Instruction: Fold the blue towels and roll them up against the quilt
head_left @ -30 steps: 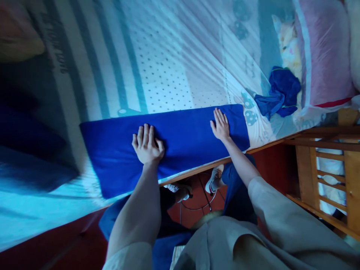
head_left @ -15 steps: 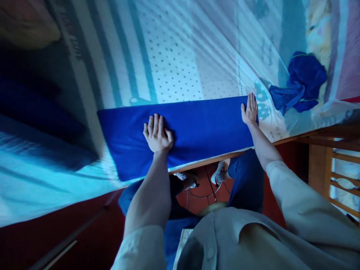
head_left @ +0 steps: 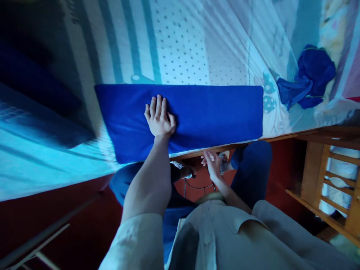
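A long blue folded cloth (head_left: pixel 219 112) lies flat along the front edge of the bed. Pressed palm down on its left half is my left hand (head_left: pixel 161 118), fingers spread, with faint creases in the fabric around it. My right hand (head_left: pixel 212 164) hangs in the air just off the bed's edge, below the cloth and over my lap. Its fingers are apart and nothing shows in them.
A crumpled blue garment (head_left: pixel 315 77) lies on the patterned bedsheet (head_left: pixel 182 48) at the right. Dark folded fabric (head_left: pixel 36 112) is at the left. A wooden slatted frame (head_left: pixel 312 172) stands at the lower right, and metal bars (head_left: pixel 50 243) at the lower left.
My right hand has left the cloth's right end and come down and left, off the bed's edge. My left hand stays on the cloth. The view has shifted slightly.
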{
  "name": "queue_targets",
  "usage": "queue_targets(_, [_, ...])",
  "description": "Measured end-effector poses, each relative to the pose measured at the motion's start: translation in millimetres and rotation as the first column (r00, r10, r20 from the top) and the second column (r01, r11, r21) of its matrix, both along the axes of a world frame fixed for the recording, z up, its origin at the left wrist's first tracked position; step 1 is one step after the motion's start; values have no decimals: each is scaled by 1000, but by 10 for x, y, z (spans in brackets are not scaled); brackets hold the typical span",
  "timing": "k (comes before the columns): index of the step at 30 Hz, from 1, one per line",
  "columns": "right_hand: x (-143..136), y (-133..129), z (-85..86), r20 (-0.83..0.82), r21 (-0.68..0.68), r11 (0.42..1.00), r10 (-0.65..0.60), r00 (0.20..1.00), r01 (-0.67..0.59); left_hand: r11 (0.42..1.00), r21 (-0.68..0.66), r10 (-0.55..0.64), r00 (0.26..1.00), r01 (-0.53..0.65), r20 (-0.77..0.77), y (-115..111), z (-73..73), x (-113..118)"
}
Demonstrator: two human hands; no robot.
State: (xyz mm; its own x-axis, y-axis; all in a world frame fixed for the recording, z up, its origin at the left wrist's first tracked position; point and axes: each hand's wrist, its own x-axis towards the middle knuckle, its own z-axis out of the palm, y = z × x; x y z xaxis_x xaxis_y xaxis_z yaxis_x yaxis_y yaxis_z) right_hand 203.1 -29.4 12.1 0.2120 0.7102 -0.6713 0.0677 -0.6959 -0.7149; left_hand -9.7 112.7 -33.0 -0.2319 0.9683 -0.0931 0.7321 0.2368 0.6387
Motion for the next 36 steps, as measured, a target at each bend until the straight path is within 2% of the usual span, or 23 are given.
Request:
queue_targets(1, [-90,-91,-27,-74,-40,998,-49,996,47,1000,-2,-3,1000,3,-3,1,0,-1])
queue_targets(3, [-153,-98,-84,-164,-64,992,-121,979,112,1000,-8,-10,1000,10,-9,-1,7,3])
queue_targets(7, [-47,113,-139,-211,-41,980,-198,957,193,1000,-19,-20,999,20,-35,-18,58,33])
queue_targets(11, [10,177,-135,-234,-40,956,-292,927,291,1000,-3,-28,995,27,-94,54,109,136])
queue_targets(14, [6,188,-152,-266,-74,934,-355,896,349,982,-9,-188,976,188,-109,281,131,343])
queue_targets(17, [7,214,-177,-323,-168,905,-424,846,390,914,-97,-405,906,395,-121,655,155,638])
queue_targets(19, [7,224,-188,-361,-228,883,-468,807,410,882,-175,-464,872,439,-155,928,165,810])
queue_targets(21, [4,222,-197,-396,-270,864,-502,769,425,873,-225,-475,859,433,-191,1171,156,918])
queue_targets(24, [0,206,-211,-454,-313,849,-528,718,427,893,-220,-439,869,394,-228,1433,95,953])
queue_targets(27, [6,189,-222,-510,-351,839,-544,666,416,909,-239,-401,876,343,-267,1585,21,916])
queue_targets(30, [16,168,-220,-548,-372,830,-558,623,416,917,-268,-370,883,296,-290,1666,9,890])
queue_targets(33, [23,137,-206,-559,-359,830,-558,614,427,930,-260,-335,894,261,-298,1692,97,881])
queue_targets(36, [42,97,-171,-557,-311,852,-522,645,420,942,-265,-282,911,204,-302,1663,297,857])
